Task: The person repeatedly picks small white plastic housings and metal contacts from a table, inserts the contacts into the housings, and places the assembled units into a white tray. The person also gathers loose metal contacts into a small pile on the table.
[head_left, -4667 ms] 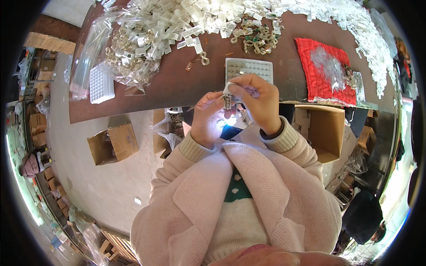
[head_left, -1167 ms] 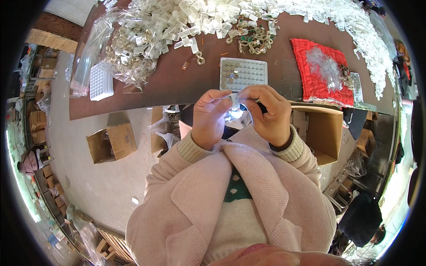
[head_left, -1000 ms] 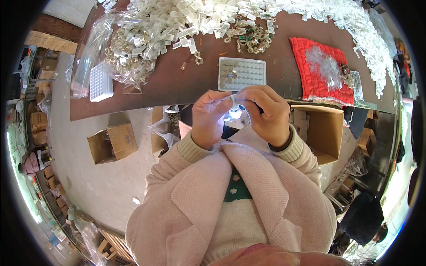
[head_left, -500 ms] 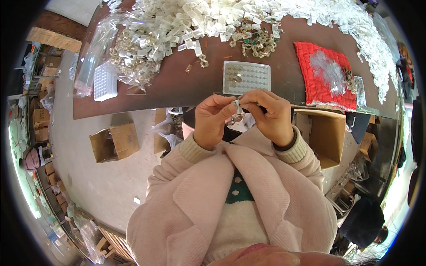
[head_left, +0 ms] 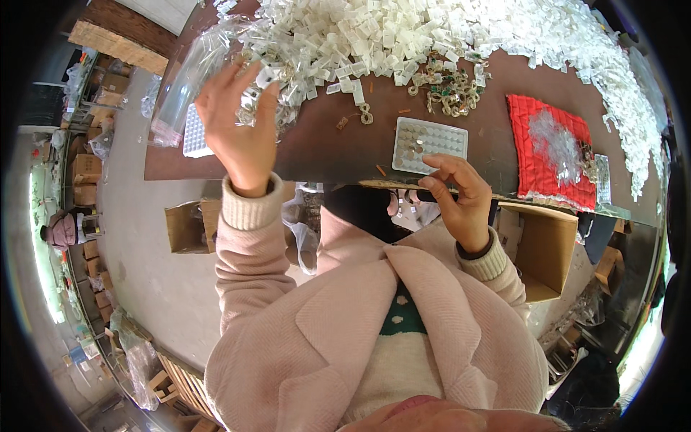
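My left hand [head_left: 241, 129] is raised over the left part of the table, fingers spread and holding nothing that shows. Behind and beyond its fingers lies a heap of small clear-wrapped trinkets [head_left: 288, 111]. My right hand [head_left: 464, 201] hovers at the table's near edge with fingers curled; thumb and forefinger stand apart, nothing visible between them. Its forefinger tip is nearest to a white tray [head_left: 452, 138] with rows of small pockets. Small round, coin-like discs [head_left: 412, 137] sit in the tray's left part. A small orange strip [head_left: 381, 171] lies left of the tray.
Many small white plastic pieces [head_left: 381, 39] cover the table's far side. Metallic and green trinkets [head_left: 450, 90] lie beyond the tray. A red quilted cloth [head_left: 529, 162] bears crumpled clear plastic. White pocketed trays [head_left: 194, 137] stand at left. Cardboard boxes [head_left: 541, 248] flank me below.
Both hands were together in front of the tray, pinching a small whitish piece. They have parted: the left has swung left and away over the heap, its fingers opened. The piece no longer shows.
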The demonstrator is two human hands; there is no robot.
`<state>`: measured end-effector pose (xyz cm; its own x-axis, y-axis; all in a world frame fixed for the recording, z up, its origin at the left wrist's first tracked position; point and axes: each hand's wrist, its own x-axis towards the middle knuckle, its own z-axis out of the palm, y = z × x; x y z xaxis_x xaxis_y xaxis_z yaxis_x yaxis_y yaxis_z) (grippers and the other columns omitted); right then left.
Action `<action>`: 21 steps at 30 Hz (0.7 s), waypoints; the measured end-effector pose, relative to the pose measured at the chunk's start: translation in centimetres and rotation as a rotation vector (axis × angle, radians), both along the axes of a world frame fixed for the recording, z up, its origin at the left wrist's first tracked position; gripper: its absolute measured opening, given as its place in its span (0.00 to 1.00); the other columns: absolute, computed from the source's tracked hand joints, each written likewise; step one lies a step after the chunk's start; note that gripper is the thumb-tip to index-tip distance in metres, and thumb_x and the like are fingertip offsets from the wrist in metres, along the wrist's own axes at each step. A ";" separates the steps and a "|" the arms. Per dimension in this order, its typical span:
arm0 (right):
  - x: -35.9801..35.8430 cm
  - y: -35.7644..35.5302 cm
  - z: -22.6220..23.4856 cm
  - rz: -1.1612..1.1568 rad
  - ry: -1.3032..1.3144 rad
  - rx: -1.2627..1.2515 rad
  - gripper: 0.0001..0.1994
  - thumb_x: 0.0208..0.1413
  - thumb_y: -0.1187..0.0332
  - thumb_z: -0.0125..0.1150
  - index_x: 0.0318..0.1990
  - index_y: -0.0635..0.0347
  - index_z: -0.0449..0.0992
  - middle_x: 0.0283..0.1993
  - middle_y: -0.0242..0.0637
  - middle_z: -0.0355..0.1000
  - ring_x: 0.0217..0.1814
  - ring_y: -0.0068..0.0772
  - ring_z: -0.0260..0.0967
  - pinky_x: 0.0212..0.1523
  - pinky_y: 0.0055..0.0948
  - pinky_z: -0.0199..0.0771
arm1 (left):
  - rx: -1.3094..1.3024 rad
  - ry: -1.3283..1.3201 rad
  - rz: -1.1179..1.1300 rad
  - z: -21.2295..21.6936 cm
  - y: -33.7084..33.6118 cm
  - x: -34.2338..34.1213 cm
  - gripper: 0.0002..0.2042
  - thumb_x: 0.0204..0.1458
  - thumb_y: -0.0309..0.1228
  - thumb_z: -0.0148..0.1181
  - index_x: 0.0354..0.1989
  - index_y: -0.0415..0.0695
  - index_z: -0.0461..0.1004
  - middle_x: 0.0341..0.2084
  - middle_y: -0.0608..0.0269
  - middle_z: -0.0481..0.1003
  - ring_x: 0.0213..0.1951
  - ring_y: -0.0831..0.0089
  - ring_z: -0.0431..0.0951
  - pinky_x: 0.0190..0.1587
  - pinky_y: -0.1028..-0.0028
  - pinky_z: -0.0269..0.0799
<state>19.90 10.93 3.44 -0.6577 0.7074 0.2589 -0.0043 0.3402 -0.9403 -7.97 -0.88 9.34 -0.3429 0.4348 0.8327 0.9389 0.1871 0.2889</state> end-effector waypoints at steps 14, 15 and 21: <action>-0.6 0.1 0.0 -0.028 0.018 0.247 0.13 0.54 0.81 0.65 0.47 0.62 0.81 0.46 0.43 0.77 0.40 0.38 0.77 0.42 0.31 0.78 | -0.421 -0.137 -0.131 -9.3 2.8 3.7 0.06 0.51 0.25 0.67 0.37 0.40 0.80 0.31 0.58 0.78 0.33 0.59 0.77 0.39 0.65 0.74; -0.9 0.2 0.2 -0.028 0.032 0.357 0.14 0.53 0.81 0.66 0.47 0.61 0.81 0.46 0.43 0.77 0.41 0.40 0.77 0.43 0.32 0.77 | -0.374 -0.243 -0.221 -8.8 2.6 4.5 0.06 0.52 0.24 0.66 0.38 0.39 0.80 0.31 0.57 0.78 0.32 0.60 0.78 0.38 0.66 0.75; -2.2 0.1 1.2 -0.032 -0.011 0.505 0.15 0.48 0.81 0.67 0.46 0.61 0.81 0.47 0.41 0.78 0.47 0.45 0.75 0.48 0.36 0.75 | -0.216 -0.616 -0.585 -5.3 0.9 10.4 0.08 0.53 0.17 0.66 0.41 0.36 0.79 0.34 0.54 0.79 0.32 0.67 0.81 0.34 0.74 0.77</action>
<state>17.68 11.03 4.68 -0.6422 0.5153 0.5675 0.0221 0.7525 -0.6582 2.41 0.00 4.04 -0.3772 0.8084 0.4519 0.5897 -0.1666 0.7903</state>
